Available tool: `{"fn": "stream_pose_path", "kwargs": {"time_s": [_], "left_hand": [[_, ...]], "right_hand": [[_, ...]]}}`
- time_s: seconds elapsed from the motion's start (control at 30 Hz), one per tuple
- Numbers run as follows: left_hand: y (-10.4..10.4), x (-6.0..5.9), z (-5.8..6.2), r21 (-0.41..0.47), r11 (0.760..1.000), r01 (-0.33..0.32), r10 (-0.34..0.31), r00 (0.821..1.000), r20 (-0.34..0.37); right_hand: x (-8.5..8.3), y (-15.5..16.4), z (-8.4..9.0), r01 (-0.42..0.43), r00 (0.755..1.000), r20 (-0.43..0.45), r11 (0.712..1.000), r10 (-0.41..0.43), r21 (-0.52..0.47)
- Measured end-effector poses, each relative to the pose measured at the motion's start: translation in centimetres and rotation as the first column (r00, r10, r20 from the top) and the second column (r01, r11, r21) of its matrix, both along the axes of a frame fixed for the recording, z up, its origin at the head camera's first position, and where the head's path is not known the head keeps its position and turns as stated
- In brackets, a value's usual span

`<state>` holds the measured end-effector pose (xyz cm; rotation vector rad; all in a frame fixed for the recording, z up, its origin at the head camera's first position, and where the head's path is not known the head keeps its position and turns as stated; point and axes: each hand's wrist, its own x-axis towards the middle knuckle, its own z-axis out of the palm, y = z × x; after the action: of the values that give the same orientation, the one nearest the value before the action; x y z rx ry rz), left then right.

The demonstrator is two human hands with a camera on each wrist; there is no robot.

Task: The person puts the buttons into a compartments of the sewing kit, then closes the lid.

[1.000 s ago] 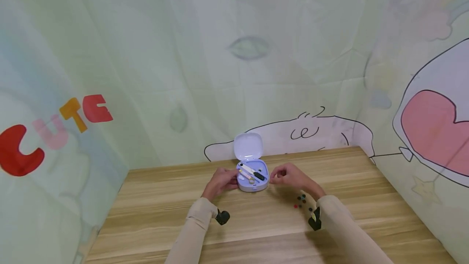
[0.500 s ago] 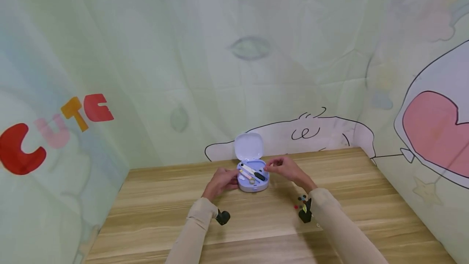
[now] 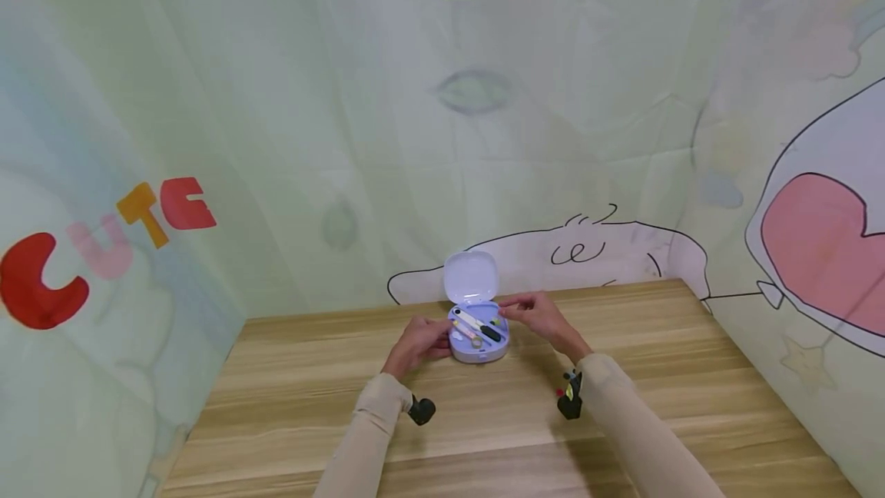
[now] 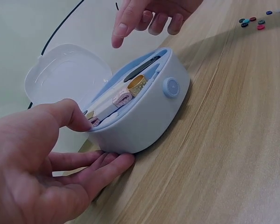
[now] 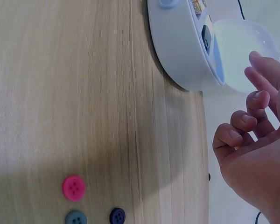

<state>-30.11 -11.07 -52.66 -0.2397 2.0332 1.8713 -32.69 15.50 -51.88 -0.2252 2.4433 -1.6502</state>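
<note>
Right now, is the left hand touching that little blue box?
Touching. The left wrist view shows the left hand with its thumb on the rim of the blue box and its fingers against the box's base.

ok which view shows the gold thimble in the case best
The left wrist view: the gold thimble lies in plain sight inside the open sewing case, beside a small tape roll. The head view shows it only as a tiny ring. In the right wrist view the case wall hides nearly all of it.
</note>
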Motion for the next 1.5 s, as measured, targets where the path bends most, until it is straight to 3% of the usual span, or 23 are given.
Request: {"fn": "stream_pose_path", "kwargs": {"time_s": [0.23,0.57,1.2,1.5], "left_hand": [[0.1,-0.2,-0.2,-0.004,1.0,-0.004,0.004,1.0,-0.001],[0.1,-0.2,-0.3,0.004,1.0,-0.007,0.007,1.0,0.002],[-0.1,-0.3,0.0,0.01,1.0,-0.003,0.003,1.0,0.006],[0.0,-0.3,-0.2,0.014,1.0,0.003,-0.003,1.0,-0.003]], "right_hand": [[0.3,0.8,0.2,0.005,1.0,-0.031,0.999,-0.003,0.037],[1.1,3.6,1.0,-0.049,0.996,-0.073,0.991,0.059,0.128],[3.1,9.4,-0.1,-0.139,0.98,-0.108,0.959,0.169,0.246],[4.4,12.0,-1.0,-0.256,0.943,-0.135,0.924,0.303,0.286]]}}
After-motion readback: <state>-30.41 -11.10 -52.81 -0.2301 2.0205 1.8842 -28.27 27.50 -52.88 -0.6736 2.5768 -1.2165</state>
